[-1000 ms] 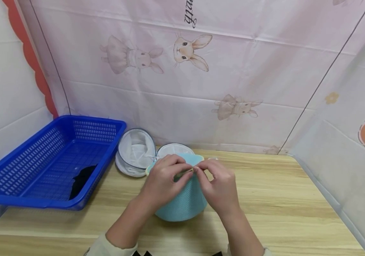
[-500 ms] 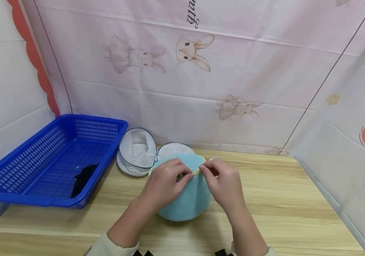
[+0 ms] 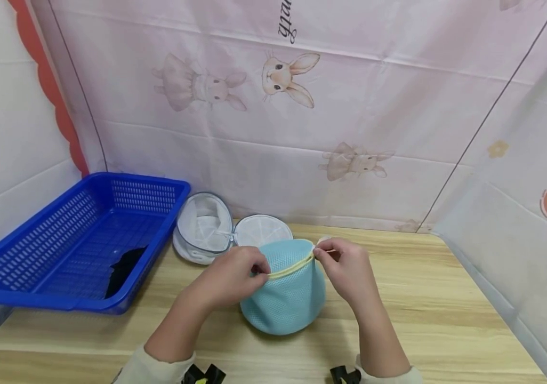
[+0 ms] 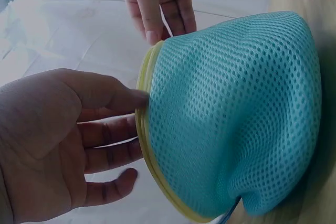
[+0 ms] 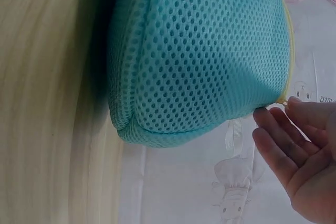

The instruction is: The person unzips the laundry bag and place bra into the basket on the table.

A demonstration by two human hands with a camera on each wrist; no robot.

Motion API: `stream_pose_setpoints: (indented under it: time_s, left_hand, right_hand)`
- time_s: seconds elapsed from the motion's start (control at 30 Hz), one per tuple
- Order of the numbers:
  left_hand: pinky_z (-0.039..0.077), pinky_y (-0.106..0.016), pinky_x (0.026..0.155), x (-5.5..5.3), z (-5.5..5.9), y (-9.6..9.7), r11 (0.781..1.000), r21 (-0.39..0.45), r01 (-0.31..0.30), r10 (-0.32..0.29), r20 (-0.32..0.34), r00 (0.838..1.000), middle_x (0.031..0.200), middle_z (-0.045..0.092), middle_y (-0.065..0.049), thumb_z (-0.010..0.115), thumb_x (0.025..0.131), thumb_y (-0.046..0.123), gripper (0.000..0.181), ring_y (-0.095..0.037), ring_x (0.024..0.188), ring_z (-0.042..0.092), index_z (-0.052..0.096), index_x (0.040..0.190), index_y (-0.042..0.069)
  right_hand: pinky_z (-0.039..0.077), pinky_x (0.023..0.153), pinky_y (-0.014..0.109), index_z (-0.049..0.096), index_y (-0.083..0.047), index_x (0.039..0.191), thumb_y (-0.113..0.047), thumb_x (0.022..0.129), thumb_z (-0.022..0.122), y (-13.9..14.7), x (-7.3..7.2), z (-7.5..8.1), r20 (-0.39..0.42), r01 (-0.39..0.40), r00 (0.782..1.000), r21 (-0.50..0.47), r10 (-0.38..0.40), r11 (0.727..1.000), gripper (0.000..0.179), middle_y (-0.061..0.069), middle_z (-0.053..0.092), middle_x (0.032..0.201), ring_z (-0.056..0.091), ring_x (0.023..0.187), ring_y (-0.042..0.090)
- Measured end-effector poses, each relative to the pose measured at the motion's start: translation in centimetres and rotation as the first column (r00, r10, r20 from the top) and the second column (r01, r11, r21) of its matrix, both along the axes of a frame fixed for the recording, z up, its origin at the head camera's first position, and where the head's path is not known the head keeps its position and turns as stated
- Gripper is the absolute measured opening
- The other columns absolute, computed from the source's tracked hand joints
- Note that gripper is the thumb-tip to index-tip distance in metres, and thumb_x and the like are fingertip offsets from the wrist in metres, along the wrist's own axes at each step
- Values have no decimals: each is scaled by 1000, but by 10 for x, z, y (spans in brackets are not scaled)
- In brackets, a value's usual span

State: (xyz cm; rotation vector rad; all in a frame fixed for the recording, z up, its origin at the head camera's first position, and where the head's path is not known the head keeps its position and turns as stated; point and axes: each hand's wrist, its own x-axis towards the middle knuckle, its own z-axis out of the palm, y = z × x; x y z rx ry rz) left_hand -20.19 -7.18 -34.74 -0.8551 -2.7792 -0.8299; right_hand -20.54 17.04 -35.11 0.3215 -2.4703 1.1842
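Observation:
A turquoise mesh laundry bag [image 3: 283, 306] stands on the wooden table, its top edged by a yellow zip [image 3: 291, 269]. My left hand [image 3: 237, 273] pinches the zip edge at its left part, thumb on the near side in the left wrist view, with the other fingers behind the yellow rim [image 4: 144, 153]. At the right end of the zip, my right hand [image 3: 348, 269] pinches a small yellow zip pull [image 5: 282, 102] between thumb and fingers. The bag's side bulges and creases, and its inside is hidden.
Behind the bag, two round white mesh bags [image 3: 201, 250] [image 3: 264, 230] with dark piping lie against the printed backdrop [image 3: 398, 106]. A blue plastic basket [image 3: 62, 304] stands to the left, a black cloth [image 3: 127, 271] inside. Wooden tabletop [image 3: 436, 304] extends right.
My hands have moved apart along the zip: the right one rightward to its end, the left one left and nearer. The bag has shifted slightly right, and its yellow rim now shows between them.

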Motion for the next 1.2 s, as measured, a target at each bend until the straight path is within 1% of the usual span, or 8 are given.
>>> stream_pose_setpoints:
  time_s: [0.23,0.47,0.6,0.73,0.83,0.97,1.07,1.2]
  left_hand:
    - [49,-23,67,1,2,2,997,78,-20,22,-21,1000,77,63,14,72,85,17,6,-3,73,57,75,81,21]
    - [47,-20,64,5,2,11,988,153,1,24,-156,988,77,62,13,69,83,14,9,-4,70,55,74,79,20]
    - [46,-20,64,9,1,18,977,213,-4,54,-232,971,81,60,11,71,85,13,8,-6,72,53,76,82,19]
    - [46,-23,65,12,1,21,963,271,8,77,-302,950,86,59,6,75,85,10,7,-11,77,53,78,89,15]
    - [47,-26,68,14,2,20,965,264,-2,72,-258,964,88,61,7,75,86,12,8,-11,80,55,78,91,16]
    - [52,-29,75,11,-2,19,991,130,26,-7,-145,989,90,67,8,66,91,10,12,-10,86,62,76,91,17]
    - [49,-26,70,8,-8,19,994,14,104,-103,-61,993,77,64,8,58,88,-4,27,-7,77,58,72,78,16]
    - [33,-23,56,7,-12,19,982,-58,181,-179,44,983,61,41,9,55,80,-11,33,-7,61,38,57,61,16]
  right_hand:
    - [59,77,34,71,-9,112,-12,87,72,0,2,1,133,-93,988,64,84,994,25,5,71,107,69,91,20]
    - [53,77,36,69,-13,119,-9,81,75,1,6,-2,213,-244,957,208,199,947,39,4,67,120,60,97,21]
    - [51,71,32,75,-13,108,-12,82,75,-3,8,-5,138,-150,984,267,116,952,26,1,67,110,59,87,17]
    - [48,59,26,78,-11,98,-15,85,75,-5,8,-10,49,29,998,196,-39,980,14,2,66,91,58,73,13]
    - [53,58,25,75,-6,92,-17,89,72,-1,6,-14,55,124,991,22,-125,992,12,6,69,83,63,68,12]
    - [59,61,28,69,0,99,-24,95,65,8,3,-19,155,199,974,-211,-168,957,25,17,73,89,71,69,18]
    - [56,59,31,69,-2,96,-41,98,58,16,4,-22,285,238,936,-77,-207,968,41,14,72,84,68,67,19]
    - [45,54,31,71,-7,77,-61,94,51,20,6,-23,433,148,875,184,-215,972,60,6,69,69,64,60,19]
